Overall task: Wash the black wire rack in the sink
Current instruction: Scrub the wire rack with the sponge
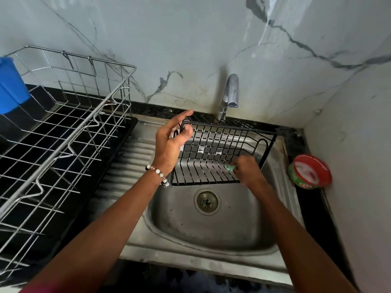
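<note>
The black wire rack (213, 151) stands tilted over the far half of the steel sink (211, 233), below the faucet (229, 95). My left hand (172, 140) grips the rack's upper left corner, thumb curled on the rim wire and forefinger stretched out. My right hand (246, 170) pinches a small green scrubber (229, 167) and presses it on the rack's lower right wires. White suds cling to a few wires. No water runs from the faucet.
A large silver wire dish rack (63, 132) on a black tray fills the left counter, with a blue container (10, 85) behind it. A red and green tub of dish soap (310, 171) sits on the sink's right ledge. Marble walls close in behind and to the right.
</note>
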`<state>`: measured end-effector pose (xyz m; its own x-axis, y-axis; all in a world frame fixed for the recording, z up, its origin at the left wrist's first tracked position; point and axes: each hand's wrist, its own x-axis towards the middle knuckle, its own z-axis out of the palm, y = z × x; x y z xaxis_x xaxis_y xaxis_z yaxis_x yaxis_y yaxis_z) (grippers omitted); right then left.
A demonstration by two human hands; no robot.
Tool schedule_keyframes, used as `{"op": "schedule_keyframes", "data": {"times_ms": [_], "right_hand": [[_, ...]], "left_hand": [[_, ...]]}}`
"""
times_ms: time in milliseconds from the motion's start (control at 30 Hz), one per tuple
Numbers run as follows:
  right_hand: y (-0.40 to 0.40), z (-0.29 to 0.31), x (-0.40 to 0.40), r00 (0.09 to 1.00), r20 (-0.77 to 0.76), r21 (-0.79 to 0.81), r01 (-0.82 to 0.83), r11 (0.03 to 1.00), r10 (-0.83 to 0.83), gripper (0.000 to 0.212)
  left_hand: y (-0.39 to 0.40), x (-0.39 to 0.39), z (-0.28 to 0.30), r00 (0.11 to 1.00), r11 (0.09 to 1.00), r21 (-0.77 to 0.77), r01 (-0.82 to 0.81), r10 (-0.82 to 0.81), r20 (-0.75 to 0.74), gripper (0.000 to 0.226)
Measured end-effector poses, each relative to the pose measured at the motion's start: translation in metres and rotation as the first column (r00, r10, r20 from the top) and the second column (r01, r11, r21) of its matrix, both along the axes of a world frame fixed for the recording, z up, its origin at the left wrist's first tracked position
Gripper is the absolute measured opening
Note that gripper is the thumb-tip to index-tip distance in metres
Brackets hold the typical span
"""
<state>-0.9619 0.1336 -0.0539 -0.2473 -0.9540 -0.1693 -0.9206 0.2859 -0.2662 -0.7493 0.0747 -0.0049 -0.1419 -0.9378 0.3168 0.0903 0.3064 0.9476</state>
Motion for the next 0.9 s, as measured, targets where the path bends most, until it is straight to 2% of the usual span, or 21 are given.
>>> {"op": "schedule_keyframes", "data": {"times_ms": [67,167,267,367,500,633,700,800,900], "right_hand": [[0.001,0.002,0.011,0.996,-0.083,-0.019,0.024,1.000,-0.026,0.027],[-0.001,0.003,0.042,0.997,-0.061,-0.093,0.043,0.995,-0.049,0.022],[-0.002,0.002,0.077,0.997,0.065,-0.166,-0.038,0.985,0.049,0.021],[-0.001,0.008,0.096,0.944,0.275,-0.241,-0.114,0.964,0.181,0.026],[0.007,0.011,0.073,0.903,0.380,-0.195,-0.132,0.972,0.199,0.027],[0.012,0.006,0.027,0.961,0.265,-0.119,-0.047,0.992,0.077,0.028],[0.013,0.001,0.007,0.994,0.099,-0.081,-0.034,0.996,0.042,0.027],[0.019,0.003,-0.001,0.993,-0.120,-0.021,0.002,1.000,-0.004,0.024],[0.019,0.009,0.012,0.985,-0.171,-0.032,0.031,0.999,-0.036,0.025]], "left_hand": [[0.001,-0.004,0.000,1.000,1.000,-0.015,-0.008,0.008,-0.002,0.046],[0.002,-0.011,-0.004,0.999,1.000,-0.006,-0.028,0.027,-0.044,0.041],[0.001,-0.015,-0.006,0.996,0.999,0.042,-0.009,0.013,-0.092,0.035],[0.001,-0.014,-0.008,0.996,0.998,0.057,-0.009,0.014,-0.088,0.038],[0.003,-0.011,-0.005,0.994,0.999,0.051,-0.019,0.024,-0.109,0.046],[0.005,-0.008,-0.002,0.986,0.999,0.047,-0.020,0.028,-0.167,0.047],[0.004,-0.007,-0.003,0.986,0.999,0.053,-0.001,0.010,-0.164,0.041],[0.002,-0.007,-0.004,0.987,0.998,0.065,0.015,-0.005,-0.159,0.038],[0.002,-0.008,-0.003,0.988,0.998,0.067,-0.021,0.032,-0.154,0.037]]}}
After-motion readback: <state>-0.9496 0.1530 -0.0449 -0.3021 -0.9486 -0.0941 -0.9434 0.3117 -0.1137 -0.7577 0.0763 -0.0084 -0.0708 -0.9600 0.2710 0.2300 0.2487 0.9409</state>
